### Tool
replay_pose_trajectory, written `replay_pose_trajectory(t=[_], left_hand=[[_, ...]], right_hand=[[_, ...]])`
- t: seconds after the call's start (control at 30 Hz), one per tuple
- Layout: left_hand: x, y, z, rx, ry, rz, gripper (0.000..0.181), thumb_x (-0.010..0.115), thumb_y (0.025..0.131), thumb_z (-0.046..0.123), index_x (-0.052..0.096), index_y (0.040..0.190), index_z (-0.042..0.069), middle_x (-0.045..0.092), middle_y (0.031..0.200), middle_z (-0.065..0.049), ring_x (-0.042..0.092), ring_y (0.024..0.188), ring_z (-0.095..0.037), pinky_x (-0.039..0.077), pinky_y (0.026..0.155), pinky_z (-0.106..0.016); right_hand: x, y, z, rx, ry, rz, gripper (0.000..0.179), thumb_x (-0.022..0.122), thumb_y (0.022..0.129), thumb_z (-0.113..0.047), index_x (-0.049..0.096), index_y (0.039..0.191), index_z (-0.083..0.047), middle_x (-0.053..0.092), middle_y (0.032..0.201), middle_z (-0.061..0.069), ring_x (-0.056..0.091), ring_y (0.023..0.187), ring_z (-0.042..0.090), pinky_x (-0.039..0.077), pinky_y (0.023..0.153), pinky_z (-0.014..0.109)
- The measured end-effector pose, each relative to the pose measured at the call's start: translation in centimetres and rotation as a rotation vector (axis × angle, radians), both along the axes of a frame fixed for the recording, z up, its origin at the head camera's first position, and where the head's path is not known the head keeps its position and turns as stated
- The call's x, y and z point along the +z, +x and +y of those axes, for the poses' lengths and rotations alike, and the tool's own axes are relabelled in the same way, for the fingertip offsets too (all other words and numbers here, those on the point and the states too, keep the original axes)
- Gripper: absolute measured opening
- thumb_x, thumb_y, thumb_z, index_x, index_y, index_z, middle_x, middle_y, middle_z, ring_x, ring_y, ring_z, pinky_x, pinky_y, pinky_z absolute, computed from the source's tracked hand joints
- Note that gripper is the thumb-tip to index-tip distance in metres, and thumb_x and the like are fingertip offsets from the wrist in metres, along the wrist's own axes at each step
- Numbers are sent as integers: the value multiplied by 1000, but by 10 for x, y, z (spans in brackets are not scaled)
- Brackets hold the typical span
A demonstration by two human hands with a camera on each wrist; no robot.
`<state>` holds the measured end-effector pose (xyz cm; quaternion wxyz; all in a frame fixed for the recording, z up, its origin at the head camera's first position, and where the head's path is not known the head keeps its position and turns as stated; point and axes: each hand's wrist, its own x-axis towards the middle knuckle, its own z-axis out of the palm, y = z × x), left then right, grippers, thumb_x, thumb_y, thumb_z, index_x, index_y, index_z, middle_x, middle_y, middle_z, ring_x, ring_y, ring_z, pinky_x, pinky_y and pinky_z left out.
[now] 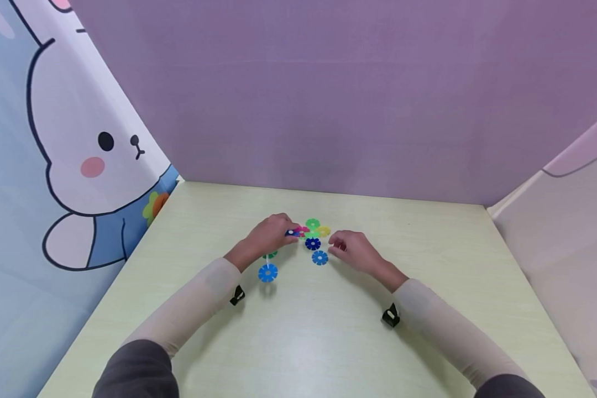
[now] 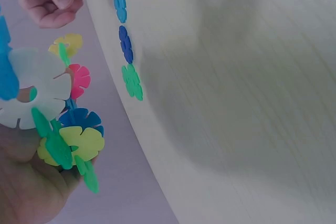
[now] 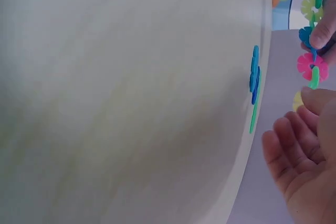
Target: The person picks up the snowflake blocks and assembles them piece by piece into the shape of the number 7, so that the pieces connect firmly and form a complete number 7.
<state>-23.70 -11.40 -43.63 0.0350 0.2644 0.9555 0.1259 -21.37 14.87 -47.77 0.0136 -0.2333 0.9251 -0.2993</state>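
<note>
My left hand (image 1: 271, 235) grips a chain of slotted plastic flower discs, thumb and fingers at a blue disc (image 3: 306, 36). A pink disc (image 2: 80, 81), a small green disc (image 3: 314, 78) and a yellow disc (image 2: 67, 44) run from there toward the right. On the other side follow a yellow-green disc (image 2: 86, 146), a green disc (image 2: 56, 148), a white disc (image 2: 42, 85) and a light blue disc (image 1: 267, 272) at the near end. Beside the chain's yellow end, my right hand (image 1: 353, 251) holds nothing, its fingers loosely curled.
On the pale table (image 1: 318, 331) lie three loose discs in a row: light blue (image 1: 320, 257), dark blue (image 1: 312, 244) and green (image 1: 312, 224). A purple panel (image 1: 338, 110) rises behind the table. A blue rabbit-print cloth (image 1: 69, 182) hangs at left.
</note>
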Motion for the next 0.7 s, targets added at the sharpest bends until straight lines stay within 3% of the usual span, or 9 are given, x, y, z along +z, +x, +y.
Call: replay_pose_trajectory(t=[0.17, 0.37, 0.7], left_hand=[[0, 0, -2, 15, 8, -1, 45, 74, 94, 32, 68, 133, 12, 70, 123, -10, 66, 111, -24, 56, 100, -37], [2, -2, -3, 28, -2, -14, 46, 74, 95, 34, 67, 135, 13, 69, 123, -10, 66, 112, -25, 56, 101, -37], [2, -1, -5, 25, -5, -16, 47, 73, 95, 34, 66, 136, 13, 70, 124, -10, 65, 113, -24, 55, 102, -37]], right_hand=[[-3, 2, -6, 55, 78, -45, 25, 71, 96, -19, 72, 116, -5, 72, 96, 3, 65, 86, 12, 57, 75, 26], [-2, 3, -13, 99, 168, -34, 34, 75, 93, -21, 71, 123, -5, 71, 97, 2, 63, 87, 12, 57, 83, 31], [-4, 3, -25, 116, 302, -18, 36, 76, 93, -27, 71, 122, -6, 65, 95, 1, 53, 82, 12, 52, 78, 29]])
